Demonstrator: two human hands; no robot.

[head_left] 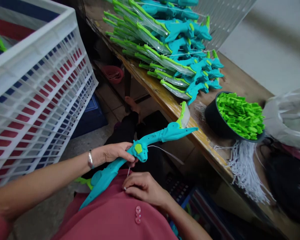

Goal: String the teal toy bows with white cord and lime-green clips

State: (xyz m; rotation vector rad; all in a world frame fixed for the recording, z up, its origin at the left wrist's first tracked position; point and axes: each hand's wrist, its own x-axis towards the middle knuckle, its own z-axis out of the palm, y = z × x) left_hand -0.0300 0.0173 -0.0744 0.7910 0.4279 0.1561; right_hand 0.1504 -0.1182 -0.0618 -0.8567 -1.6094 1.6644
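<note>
Gripping a turquoise toy bow (153, 136) near its middle, the left hand (120, 153) had its thumb across the front and its fingers curled behind. Just below, the right hand (145, 190) was nearly closed, pinching a white string (128, 171) that rose to the bow. The bow slanted over the person's lap, its far end by the table (205, 138); its body was curved, tapering to points, with a lime-green patch (138, 148) at the centre and a lime-green strip (182, 115) edging clear plastic near the far tip. Beyond, similar bows (180, 50) lay stacked beside a dark bowl (212, 116) of green pieces (240, 115) and a bundle of strings (250, 173).
</note>
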